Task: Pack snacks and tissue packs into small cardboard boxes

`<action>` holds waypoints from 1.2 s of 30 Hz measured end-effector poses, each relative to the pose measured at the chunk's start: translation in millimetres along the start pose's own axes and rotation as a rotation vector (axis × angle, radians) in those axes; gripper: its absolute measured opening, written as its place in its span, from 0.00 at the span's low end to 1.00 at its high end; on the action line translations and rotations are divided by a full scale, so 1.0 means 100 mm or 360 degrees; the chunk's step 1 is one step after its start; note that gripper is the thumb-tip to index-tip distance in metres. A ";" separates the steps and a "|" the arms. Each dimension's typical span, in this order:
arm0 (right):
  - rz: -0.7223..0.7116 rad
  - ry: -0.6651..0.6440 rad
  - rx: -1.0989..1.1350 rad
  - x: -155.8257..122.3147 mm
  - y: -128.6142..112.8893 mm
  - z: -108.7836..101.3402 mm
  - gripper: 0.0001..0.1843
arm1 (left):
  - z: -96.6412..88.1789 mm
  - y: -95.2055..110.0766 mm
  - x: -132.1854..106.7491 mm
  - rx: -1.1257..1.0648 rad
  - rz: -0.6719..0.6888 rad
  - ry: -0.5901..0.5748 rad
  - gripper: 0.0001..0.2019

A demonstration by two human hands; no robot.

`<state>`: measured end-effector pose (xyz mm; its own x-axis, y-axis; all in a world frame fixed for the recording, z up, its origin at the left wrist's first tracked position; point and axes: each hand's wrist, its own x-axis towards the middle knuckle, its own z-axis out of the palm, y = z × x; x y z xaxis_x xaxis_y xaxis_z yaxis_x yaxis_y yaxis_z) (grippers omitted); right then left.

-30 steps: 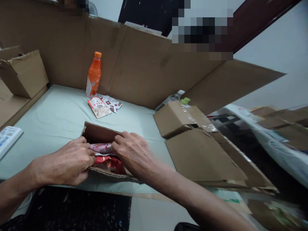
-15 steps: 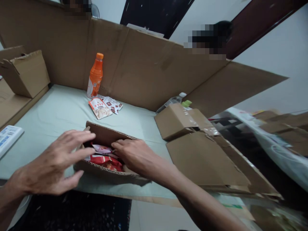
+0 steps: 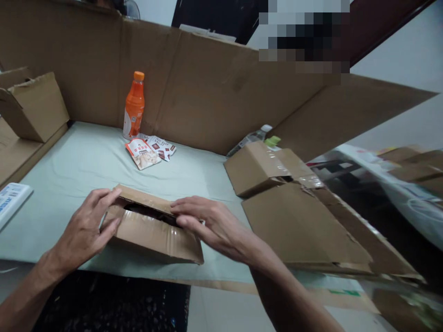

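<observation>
A small cardboard box rests near the front of the cloth-covered table, its two long flaps folded inward. A narrow dark gap runs between the flaps, and the contents are hidden in shadow. My left hand grips the box's left end, fingers on the far flap and thumb on the near one. At the right end, my right hand holds the flap edges between fingers and thumb.
An orange drink bottle stands at the back beside flat food pouches. Larger cardboard boxes are on the right, with a clear bottle behind. Another carton and a white-blue item are on the left. A cardboard wall closes the back.
The box's flaps have come down over the red and pink packets inside. My right hand has come out of the box onto the flaps, and my left hand has closed on the left end.
</observation>
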<state>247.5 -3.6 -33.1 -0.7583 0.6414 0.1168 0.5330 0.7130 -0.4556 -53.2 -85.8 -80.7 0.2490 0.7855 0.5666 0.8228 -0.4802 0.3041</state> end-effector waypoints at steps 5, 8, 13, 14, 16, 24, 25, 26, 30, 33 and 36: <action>-0.0088 -0.0214 -0.0203 -0.36 -0.01 0.17 0.47 | 0.09 -0.09 -0.02 -0.0080 0.0033 -0.0076 0.17; -0.0011 -0.0266 -0.0237 -0.33 0.10 0.29 0.51 | 0.13 -0.14 -0.02 -0.0200 0.0070 -0.0100 0.18; -0.0211 -0.0170 -0.0105 -0.14 0.36 0.37 0.49 | 0.26 -0.22 0.06 -0.0146 0.0025 0.0062 0.17; -0.0236 -0.0124 -0.0092 -0.14 0.40 0.38 0.49 | 0.29 -0.22 0.08 -0.0144 0.0015 0.0079 0.17; -0.0266 -0.0011 -0.0068 -0.22 0.48 0.40 0.48 | 0.38 -0.20 0.13 -0.0151 -0.0023 0.0071 0.18; 0.0797 0.0616 -0.0384 -0.73 1.42 0.12 0.37 | 0.79 -0.13 0.14 -0.0125 -0.0210 -0.0171 0.26; 0.1064 0.0652 -0.0484 -0.71 1.57 0.04 0.37 | 0.84 -0.13 0.14 -0.0142 -0.0227 -0.0225 0.26; 0.1292 0.0678 -0.0566 -0.65 1.72 -0.05 0.38 | 0.88 -0.13 0.14 -0.0170 -0.0251 -0.0284 0.26; 0.1667 0.0771 -0.0683 -0.29 2.15 -0.30 0.33 | 1.05 -0.18 0.14 -0.0277 -0.0324 -0.0441 0.26; 0.1741 0.0804 -0.0721 -0.02 2.30 -0.35 0.33 | 1.12 -0.23 0.11 -0.0256 -0.0299 -0.0431 0.23; 0.1728 0.0800 -0.0739 0.13 2.31 -0.36 0.34 | 1.10 -0.27 0.07 -0.0169 -0.0236 -0.0433 0.21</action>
<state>374.2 179.2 -105.1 0.3157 0.9165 0.2457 0.9430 -0.2741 -0.1890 -17.4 -25.0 -169.0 0.2696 0.9186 0.2891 0.8061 -0.3795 0.4541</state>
